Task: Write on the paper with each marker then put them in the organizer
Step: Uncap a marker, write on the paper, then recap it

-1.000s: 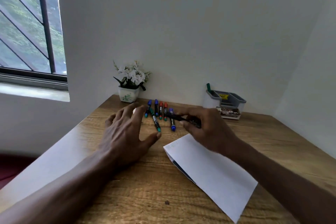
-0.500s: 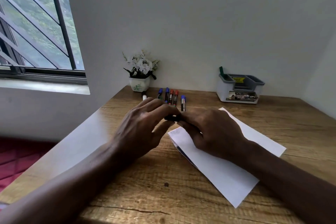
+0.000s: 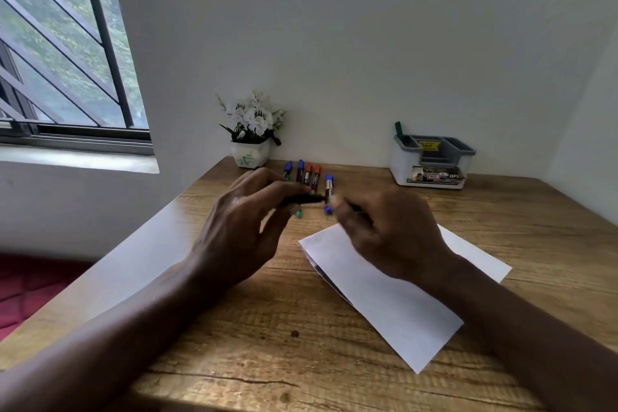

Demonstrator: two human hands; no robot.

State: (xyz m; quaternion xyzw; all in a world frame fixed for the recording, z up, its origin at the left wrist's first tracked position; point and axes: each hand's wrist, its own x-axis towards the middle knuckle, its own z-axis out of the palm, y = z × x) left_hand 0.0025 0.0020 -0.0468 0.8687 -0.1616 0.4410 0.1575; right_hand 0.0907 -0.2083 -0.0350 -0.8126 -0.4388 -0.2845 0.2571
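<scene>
Both hands hold one black marker (image 3: 306, 199) level above the wooden table (image 3: 254, 354). My left hand (image 3: 247, 227) pinches its left end and my right hand (image 3: 384, 231) grips its right end. The white paper (image 3: 388, 301) lies under and in front of my right hand. Behind the hands several markers lie in a row: blue ones (image 3: 329, 191), red ones (image 3: 315, 177) and a green-tipped one (image 3: 298, 213) mostly hidden by my left hand. The grey and white organizer (image 3: 431, 160) stands at the back right with a green marker (image 3: 399, 130) upright in its left compartment.
A white pot of white flowers (image 3: 251, 139) stands at the back left against the wall. A barred window (image 3: 63, 53) is at the left. The table's left edge runs diagonally beside my left forearm.
My right hand lifted the black marker off the row and drew it nearer. My left hand rose from the table and took hold of its other end. The camera tilted, bringing more paper into view.
</scene>
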